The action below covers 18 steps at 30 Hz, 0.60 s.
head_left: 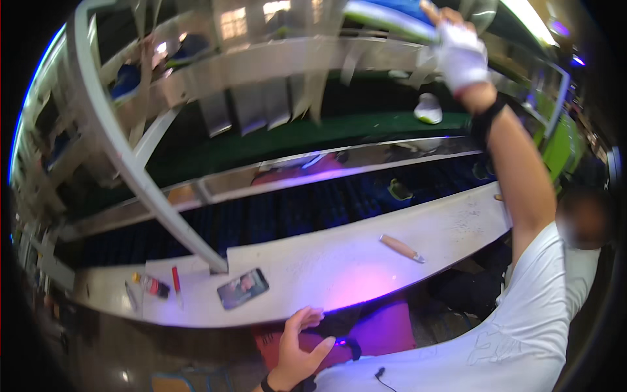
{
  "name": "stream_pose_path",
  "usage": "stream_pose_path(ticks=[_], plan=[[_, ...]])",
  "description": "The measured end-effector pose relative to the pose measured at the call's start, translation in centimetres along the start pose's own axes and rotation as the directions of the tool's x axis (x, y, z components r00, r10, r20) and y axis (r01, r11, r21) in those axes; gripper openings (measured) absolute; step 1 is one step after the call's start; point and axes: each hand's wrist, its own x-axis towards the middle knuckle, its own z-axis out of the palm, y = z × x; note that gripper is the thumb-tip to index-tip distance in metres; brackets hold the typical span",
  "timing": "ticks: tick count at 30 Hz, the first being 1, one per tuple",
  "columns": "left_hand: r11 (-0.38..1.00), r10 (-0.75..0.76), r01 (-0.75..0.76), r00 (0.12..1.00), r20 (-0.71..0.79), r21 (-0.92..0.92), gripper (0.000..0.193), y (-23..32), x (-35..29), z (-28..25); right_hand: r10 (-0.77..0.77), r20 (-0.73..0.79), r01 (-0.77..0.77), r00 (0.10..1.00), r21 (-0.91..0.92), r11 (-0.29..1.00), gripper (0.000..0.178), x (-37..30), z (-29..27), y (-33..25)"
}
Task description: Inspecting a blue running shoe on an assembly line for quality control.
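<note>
My right hand (460, 55) is raised high at the upper right, in a white glove that leaves the fingertips bare. Its fingers close on the end of a blue shoe (392, 14) with a white and green sole, partly cut off by the top of the view. Low in the middle, my left hand (300, 353) is bare and holds nothing, its thumb and fingers apart. It hovers off the near edge of the white bench (313, 268). On the bench lie a tan-handled tool (401, 249) with a short metal end and a smartphone (243, 288).
A red slim tool (176, 279) and a dark drink bottle (151, 285) lie at the bench's left. A grey metal post (140, 170) rises there. Beyond, a white-and-green shoe (428, 108) sits on a green belt (366, 127) beneath hanging clear strips. Another person (584, 261) is close on the right.
</note>
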Motion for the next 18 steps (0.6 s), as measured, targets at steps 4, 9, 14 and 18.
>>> stream_pose_path(ticks=[4, 9, 14, 18], plan=[[0.978, -0.102, 0.092, 0.994, 0.043, 0.186, 0.073, 0.3, -1.4, 0.2, -0.137, 0.107, 0.094, 0.985, 0.335, 0.937, 0.051, 4.9, 5.3, -1.2], [0.952, -0.196, 0.227, 0.967, -0.164, 0.203, 0.064, -0.8, -3.1, -2.0, -0.110, 0.087, -0.005, 0.990, 0.805, 0.593, 0.008, -3.4, 1.6, -14.0], [0.777, -0.458, 0.519, 0.855, -0.245, 0.357, 0.050, -1.5, -4.7, -3.0, -0.698, 0.412, -0.125, 0.585, 0.897, 0.425, 0.029, -23.1, 2.1, -23.1], [0.724, -0.479, 0.520, 0.852, -0.212, 0.454, 0.047, -1.4, -6.0, -3.5, -0.321, 0.931, -0.172, 0.175, 0.350, 0.921, 0.042, -35.7, 16.4, -20.6]])
